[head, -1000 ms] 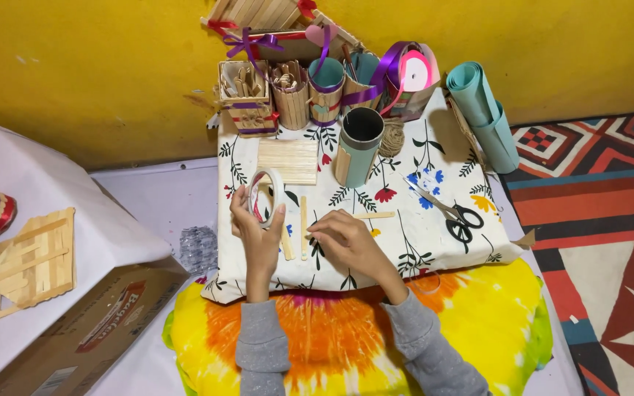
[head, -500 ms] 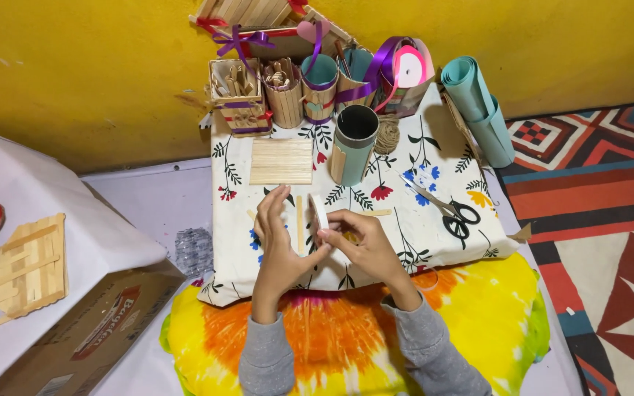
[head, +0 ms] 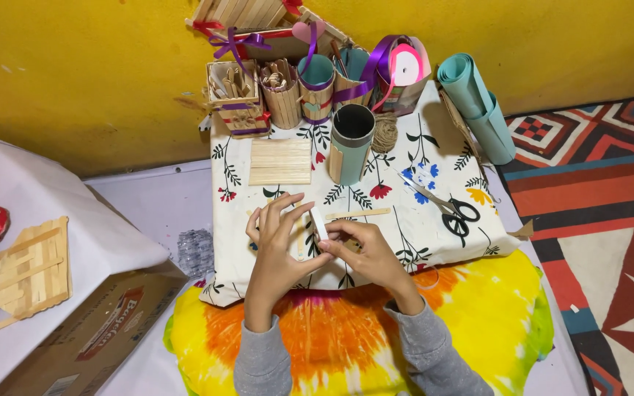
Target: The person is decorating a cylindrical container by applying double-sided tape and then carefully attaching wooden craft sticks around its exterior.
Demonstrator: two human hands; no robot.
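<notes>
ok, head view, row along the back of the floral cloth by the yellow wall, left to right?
Square stick-built box with purple ribbon → round stick-clad cup → teal cup with purple band → purple-and-pink ribbon spool → rolled teal paper sheets.

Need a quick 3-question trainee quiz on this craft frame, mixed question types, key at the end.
1. True or false: both hands touch the white tape roll.
2. The scissors lie on which side of the person: A) left, B) right, C) behind?
3. What lies flat on the floral cloth just left of the teal tube?

Key
1. True: left hand and right hand meet on the roll.
2. B.
3. A flat panel of craft sticks.
</notes>
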